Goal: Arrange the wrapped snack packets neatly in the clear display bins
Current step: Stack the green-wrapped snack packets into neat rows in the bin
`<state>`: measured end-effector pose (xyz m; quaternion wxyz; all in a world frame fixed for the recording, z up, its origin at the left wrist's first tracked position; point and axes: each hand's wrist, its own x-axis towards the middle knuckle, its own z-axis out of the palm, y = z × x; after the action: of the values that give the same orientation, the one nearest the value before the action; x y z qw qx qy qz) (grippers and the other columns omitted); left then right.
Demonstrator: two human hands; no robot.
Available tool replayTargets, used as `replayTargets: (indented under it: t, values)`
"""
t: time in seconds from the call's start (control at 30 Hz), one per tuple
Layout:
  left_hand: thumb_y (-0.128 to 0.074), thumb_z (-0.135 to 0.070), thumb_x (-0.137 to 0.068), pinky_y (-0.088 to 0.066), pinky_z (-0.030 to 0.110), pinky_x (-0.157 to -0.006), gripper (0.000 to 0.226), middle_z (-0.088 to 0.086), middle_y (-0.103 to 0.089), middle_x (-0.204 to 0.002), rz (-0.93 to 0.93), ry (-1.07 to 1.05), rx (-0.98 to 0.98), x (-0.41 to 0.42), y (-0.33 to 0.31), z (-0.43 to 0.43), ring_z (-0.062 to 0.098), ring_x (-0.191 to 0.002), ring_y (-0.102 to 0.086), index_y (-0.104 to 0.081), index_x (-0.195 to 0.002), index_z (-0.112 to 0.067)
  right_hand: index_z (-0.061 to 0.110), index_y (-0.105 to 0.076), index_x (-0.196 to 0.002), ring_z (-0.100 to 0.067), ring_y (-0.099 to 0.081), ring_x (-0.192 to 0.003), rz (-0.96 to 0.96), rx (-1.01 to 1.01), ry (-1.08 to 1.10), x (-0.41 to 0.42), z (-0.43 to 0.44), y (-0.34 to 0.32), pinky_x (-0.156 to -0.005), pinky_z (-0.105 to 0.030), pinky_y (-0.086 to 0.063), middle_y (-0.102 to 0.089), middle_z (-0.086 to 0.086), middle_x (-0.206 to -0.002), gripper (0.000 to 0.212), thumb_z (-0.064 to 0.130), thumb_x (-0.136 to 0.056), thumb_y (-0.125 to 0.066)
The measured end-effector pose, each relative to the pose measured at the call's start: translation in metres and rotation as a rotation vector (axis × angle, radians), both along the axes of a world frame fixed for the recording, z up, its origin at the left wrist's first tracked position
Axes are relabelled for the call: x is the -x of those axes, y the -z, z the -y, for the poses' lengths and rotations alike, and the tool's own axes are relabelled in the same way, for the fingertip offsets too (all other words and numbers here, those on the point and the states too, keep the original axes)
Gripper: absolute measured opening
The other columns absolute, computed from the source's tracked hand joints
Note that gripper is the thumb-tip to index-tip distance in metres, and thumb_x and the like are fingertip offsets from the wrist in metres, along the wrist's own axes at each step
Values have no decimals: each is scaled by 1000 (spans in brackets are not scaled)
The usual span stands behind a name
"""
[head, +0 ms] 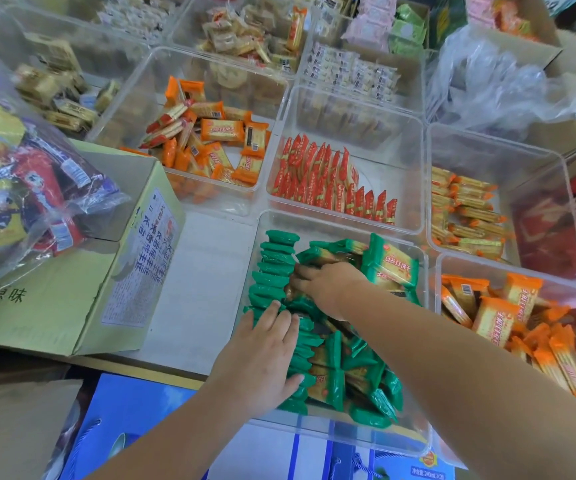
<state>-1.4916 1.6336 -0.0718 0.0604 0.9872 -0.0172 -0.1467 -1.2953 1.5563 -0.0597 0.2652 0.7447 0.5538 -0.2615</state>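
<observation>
your left hand (pixel 265 344) presses flat, fingers straight, on the green packets (pixel 272 258); your right hand (pixel 328 282) curls among them, grip unclear.

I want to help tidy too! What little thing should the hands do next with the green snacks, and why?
Probably the right hand should pick one loose green packet from the jumble and stand it on edge beside the neat row. The left hand lies flat on that row along the left side of the clear bin, while the other packets lie every which way.
</observation>
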Motion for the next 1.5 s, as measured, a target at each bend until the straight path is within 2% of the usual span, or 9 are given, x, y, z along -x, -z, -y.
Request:
replayTargets:
  t: [0.2, 0.43, 0.63, 0.83, 1.07, 1.23, 1.33, 1.43, 1.5]
  values:
    - [-39, -66, -95, -27, 55, -117, 88, 13, -31, -158, 1, 2, 7, -1, -1, 0, 33, -150, -17, -20, -157, -6, 32, 1, -160, -30, -59, -118, -18, 56, -16, -8, -6, 1, -78, -44, -58, 9, 12, -167, 87, 2, -96, -50]
    - [-37, -66, -96, -24, 54, -117, 87, 12, -29, -159, -8, 3, 10, -1, -1, 0, 32, -150, -14, -18, -157, -7, 25, -26, -157, -24, -54, -66, 88, 115, -71, -1, -21, 0, -48, -36, -43, -5, -6, -166, 66, 9, -97, -51]
    - [-34, -67, -96, -24, 54, -118, 87, 11, -29, -159, -11, 8, 3, -1, -2, 0, 32, -150, -14, -18, -157, -7, 19, -38, -148, -28, -61, -88, 122, 35, -48, -2, -20, -6, -46, -37, -35, -51, -6, -136, 59, 6, -93, -57]
    - [-34, -67, -96, -24, 56, -116, 85, 11, -35, -154, 9, 17, -4, -1, -1, 0, 34, -149, -17, -24, -154, -7, 12, -56, -134, -26, -57, -63, 145, 0, -75, -5, -5, -12, -49, -38, -50, -40, -10, -144, 50, 5, -86, -64]
    - [-32, -67, -96, -11, 60, -119, 82, 14, -18, -166, -11, 31, -22, -2, 1, 2, 36, -152, -8, -24, -155, -10, 19, -45, -137, -31, -52, -101, 188, -207, -70, 1, 14, -13, -84, -44, -50, -58, -6, -122, 61, 19, -82, -71]
    - [-33, -66, -96, -8, 60, -120, 77, 11, -29, -162, 0, 27, 5, -2, 0, 1, 35, -153, -9, -23, -152, -15, 20, -54, -129, -30, -47, -113, 184, -327, -138, -3, 17, -21, -107, -45, -36, -59, -4, -124, 54, 37, -81, -70]
    - [-33, -66, -97, -5, 59, -120, 81, 7, -25, -164, 5, 22, 20, -1, 1, 2, 33, -154, -6, -8, -158, -19, 22, -50, -136, -32, -48, -116, 135, -306, -48, 2, 19, -23, -101, -45, -42, -51, -9, -131, 59, 30, -82, -71]
    - [-31, -66, -98, -4, 60, -120, 81, 6, -21, -166, 2, 35, 20, -2, 3, 2, 31, -154, -4, -8, -159, -18, 21, -42, -140, -35, -49, -108, 104, -254, 115, 11, 16, -19, -63, -40, -46, -38, -13, -133, 66, 12, -81, -71]
    - [-31, -66, -98, -5, 61, -119, 80, 6, -20, -166, 1, 40, 18, -2, 4, 2, 31, -154, -3, -10, -159, -18, 18, -42, -141, -37, -48, -109, 107, -223, 195, 16, 11, -15, -59, -39, -46, -33, -14, -132, 68, 5, -80, -71]
